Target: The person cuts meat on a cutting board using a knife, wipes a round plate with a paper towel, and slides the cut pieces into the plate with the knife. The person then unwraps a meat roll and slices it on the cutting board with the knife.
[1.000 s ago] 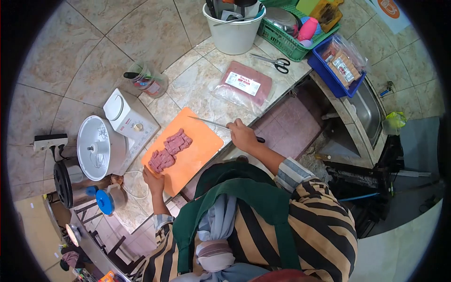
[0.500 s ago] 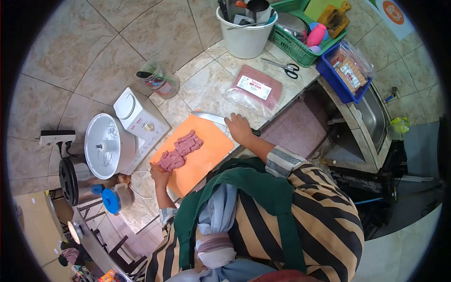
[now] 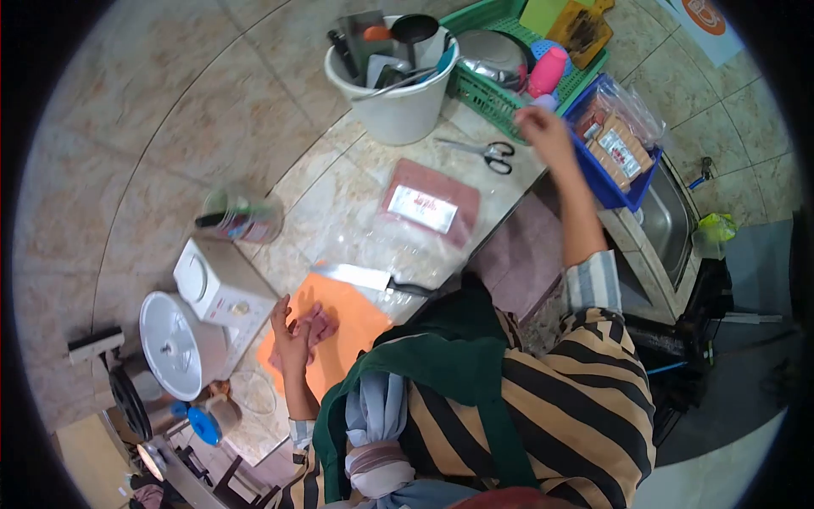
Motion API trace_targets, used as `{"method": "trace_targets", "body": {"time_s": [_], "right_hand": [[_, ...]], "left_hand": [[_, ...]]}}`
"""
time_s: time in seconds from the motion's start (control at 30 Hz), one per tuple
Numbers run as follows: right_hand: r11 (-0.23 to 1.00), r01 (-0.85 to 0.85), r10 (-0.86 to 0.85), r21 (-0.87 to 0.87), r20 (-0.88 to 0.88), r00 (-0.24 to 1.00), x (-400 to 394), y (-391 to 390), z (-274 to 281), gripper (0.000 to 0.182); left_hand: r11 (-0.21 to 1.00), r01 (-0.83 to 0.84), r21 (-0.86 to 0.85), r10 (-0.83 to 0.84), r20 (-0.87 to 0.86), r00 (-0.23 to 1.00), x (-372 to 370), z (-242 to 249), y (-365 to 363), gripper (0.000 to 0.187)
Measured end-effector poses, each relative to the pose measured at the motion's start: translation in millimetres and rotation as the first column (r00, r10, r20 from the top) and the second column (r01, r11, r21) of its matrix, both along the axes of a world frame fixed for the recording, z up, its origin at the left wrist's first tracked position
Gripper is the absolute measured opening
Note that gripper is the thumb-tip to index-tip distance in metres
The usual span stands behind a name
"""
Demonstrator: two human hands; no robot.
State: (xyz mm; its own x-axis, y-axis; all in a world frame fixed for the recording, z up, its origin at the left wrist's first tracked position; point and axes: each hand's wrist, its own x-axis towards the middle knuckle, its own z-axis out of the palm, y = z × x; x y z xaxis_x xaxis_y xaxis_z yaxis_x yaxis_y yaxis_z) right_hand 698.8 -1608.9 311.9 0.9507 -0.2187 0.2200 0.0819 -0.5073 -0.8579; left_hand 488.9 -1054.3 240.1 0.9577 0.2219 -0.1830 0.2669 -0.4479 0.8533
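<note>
My left hand (image 3: 293, 341) is over the left part of the orange cutting board (image 3: 360, 316), fingers stretched and apart. Pieces of pink meat (image 3: 320, 324) lie beside and partly behind it on the board. A knife (image 3: 356, 276) with a dark handle rests along the board's far edge, untouched. Stretched far out to the right, my right hand (image 3: 544, 131) is between the green basket (image 3: 485, 103) and the blue basket (image 3: 606, 188); motion smears its fingers. Packages of meat or sausages (image 3: 617, 151) with labels sit in the blue basket.
Beyond the board lies a labelled bag of pink meat (image 3: 432, 204), with scissors (image 3: 492, 154) past it. A white bucket of utensils (image 3: 398, 106) stands at the back. To the left are a stand mixer (image 3: 222, 288), its white bowl (image 3: 182, 348) and a clear jar (image 3: 250, 216).
My right hand has left the knife on the board's edge and swung up and right to the baskets. My left hand has moved from the board's edge over the meat. The view has shifted.
</note>
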Motion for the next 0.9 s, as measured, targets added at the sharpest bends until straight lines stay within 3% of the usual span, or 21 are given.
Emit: {"method": "trace_targets", "body": {"time_s": [0.07,0.13,0.23,0.27,0.37,0.4,0.47,0.57,0.77,0.9], "right_hand": [[0.984,0.126,-0.141,0.127,0.113,0.984,43.4,-71.3,28.6,0.014],[0.955,0.277,-0.284,0.109,0.053,0.957,96.4,-142.0,40.7,0.016],[0.909,0.357,-0.348,0.218,-0.078,0.934,172.5,-220.9,27.5,0.019],[0.909,0.352,-0.343,0.221,-0.082,0.936,199.5,-245.7,18.8,0.019],[0.904,0.331,-0.207,0.270,-0.400,0.893,265.4,-295.9,-21.1,0.025],[0.906,0.321,-0.195,0.275,-0.402,0.895,280.9,-302.1,-32.0,0.025],[0.771,0.355,0.006,0.529,-0.563,0.827,307.2,-307.5,-56.9,0.031],[0.788,0.352,0.070,0.505,-0.642,0.764,337.5,-315.3,-97.6,0.038],[0.822,0.389,0.060,0.415,-0.743,0.667,348.3,-312.0,-114.4,0.044],[0.754,0.408,0.140,0.515,-0.734,0.665,358.3,-319.8,-123.9,0.052]], "left_hand": [[0.999,0.005,-0.035,-0.003,0.033,0.999,29.2,5.6,-47.5,0.060],[0.998,0.021,-0.053,-0.018,0.059,0.998,55.8,2.8,-85.4,0.057],[0.997,0.026,-0.066,-0.023,0.044,0.999,94.7,7.9,-153.9,0.053],[0.998,0.048,-0.030,-0.047,0.028,0.999,105.6,16.7,-177.0,0.051],[0.996,0.076,0.050,-0.078,0.031,0.997,127.9,28.9,-224.1,0.048],[0.996,0.065,0.056,-0.067,0.029,0.997,132.9,29.3,-234.2,0.048],[0.998,0.038,0.060,-0.038,0.013,0.999,138.0,30.6,-247.5,0.046],[0.998,0.011,0.069,-0.009,-0.033,0.999,146.8,31.0,-259.5,0.045],[0.998,0.005,0.060,-0.002,-0.054,0.999,174.2,41.3,-281.8,0.046],[0.998,0.038,0.056,-0.036,-0.040,0.999,184.0,37.9,-294.9,0.046]]}}
